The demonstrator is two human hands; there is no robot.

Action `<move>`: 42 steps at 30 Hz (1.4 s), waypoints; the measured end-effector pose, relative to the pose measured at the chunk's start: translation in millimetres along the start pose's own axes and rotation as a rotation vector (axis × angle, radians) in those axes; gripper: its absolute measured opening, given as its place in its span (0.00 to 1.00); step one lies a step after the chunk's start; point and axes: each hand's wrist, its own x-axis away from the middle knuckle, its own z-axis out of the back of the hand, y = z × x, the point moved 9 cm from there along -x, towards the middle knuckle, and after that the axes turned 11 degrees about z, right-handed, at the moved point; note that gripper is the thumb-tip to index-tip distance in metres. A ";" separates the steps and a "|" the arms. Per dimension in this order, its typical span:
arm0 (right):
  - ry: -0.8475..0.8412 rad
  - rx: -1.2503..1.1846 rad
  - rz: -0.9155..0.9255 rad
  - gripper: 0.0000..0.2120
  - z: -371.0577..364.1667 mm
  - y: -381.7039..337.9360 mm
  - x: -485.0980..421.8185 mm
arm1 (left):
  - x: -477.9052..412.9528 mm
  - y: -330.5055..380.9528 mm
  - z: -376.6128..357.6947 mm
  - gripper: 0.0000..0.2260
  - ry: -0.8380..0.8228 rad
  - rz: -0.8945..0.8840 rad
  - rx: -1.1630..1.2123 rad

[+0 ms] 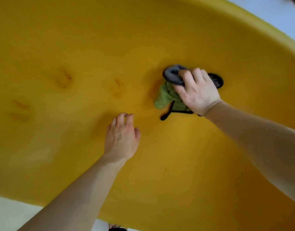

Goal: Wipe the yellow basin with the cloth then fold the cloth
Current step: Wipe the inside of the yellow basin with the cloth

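1. Across nearly the whole head view spreads the large, smooth yellow plastic basin (77,39), its curved rim arcing along the upper right and its near edge cutting across the lower left.
2. On the basin's inner surface, right of centre, lies the crumpled green cloth with dark grey and black parts (166,97); a thin black cord or strap trails from it toward the near side.
3. The right hand (196,92) presses down on top of this cloth, palm down, with its fingers (185,77) curled over a rolled dark grey portion and holding it against the yellow surface.
4. Another dark rounded part shows just beyond the right hand; the picture is blurred, so it may belong to the same cloth, but I cannot tell for sure.
5. The left hand (121,135) rests on the bare basin surface, well apart from the cloth, its fingers loosely bent and close together, gripping nothing.
6. Three faint darker smudges or dents (64,80) mark the basin to the left of both hands.
7. Both bare forearms reach in from the lower edge.
8. A pale floor (8,214) shows at the lower left corner, outside the basin.
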 end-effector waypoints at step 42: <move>-0.303 -0.590 -0.625 0.20 -67.9 -200.8 -116.0 | 1.2 -181.3 83.9 0.19 0.194 -0.050 -0.045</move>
